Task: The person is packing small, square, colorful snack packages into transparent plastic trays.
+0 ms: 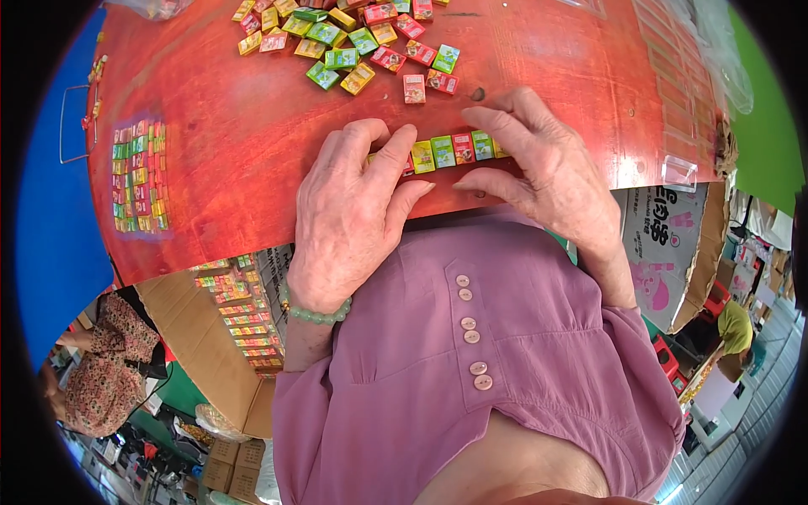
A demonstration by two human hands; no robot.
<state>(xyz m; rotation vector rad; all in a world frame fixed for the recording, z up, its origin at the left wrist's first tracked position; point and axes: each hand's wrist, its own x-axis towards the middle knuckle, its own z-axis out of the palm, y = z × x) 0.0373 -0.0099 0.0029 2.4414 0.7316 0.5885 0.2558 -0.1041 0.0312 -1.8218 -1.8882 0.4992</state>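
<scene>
A short row of small candy-like boxes (443, 152), yellow, green and red, stands near the front edge of the red table. My left hand (353, 189) is curled over the row's left end, with its index finger against the boxes and its thumb stretched along the near side. At the right end, my right hand (547, 156) arches around the row. Its thumb and index finger are apart, one on each side of the boxes. Both ends of the row are partly hidden by my hands. Above them lies a loose heap of similar small boxes (341, 59).
On the red table (227, 143), a block of boxes in rows (140, 177) sits at the left. Clear plastic trays (678, 171) lie at the right. Below the table edge stands an open carton (202, 324) with packed boxes (248, 320). Another person (114, 366) is at lower left.
</scene>
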